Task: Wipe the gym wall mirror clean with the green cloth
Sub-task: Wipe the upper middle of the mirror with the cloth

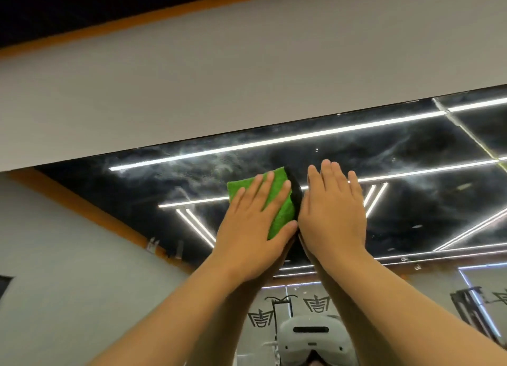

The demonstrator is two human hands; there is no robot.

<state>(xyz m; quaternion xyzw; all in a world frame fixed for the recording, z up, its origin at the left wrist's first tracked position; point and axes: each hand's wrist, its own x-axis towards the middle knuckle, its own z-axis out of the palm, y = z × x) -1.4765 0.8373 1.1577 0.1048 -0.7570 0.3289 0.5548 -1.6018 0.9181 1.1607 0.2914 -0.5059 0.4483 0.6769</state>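
Note:
The wall mirror [397,157] fills the lower right half of the view, with hazy white smears across its upper part. My left hand [251,231] lies flat with straight fingers on the green cloth [277,198] and presses it against the glass near the mirror's top edge. Right beside it, my right hand [333,217] rests flat on the bare glass, fingers straight and pointing up, touching the cloth's dark right edge. Both forearms reach up from the bottom of the view.
A grey wall band [219,86] runs above the mirror's top edge, with an orange stripe [137,17] and dark ceiling higher up. The mirror reflects ceiling light strips, gym equipment at lower right, and a white headset [312,341] at the bottom.

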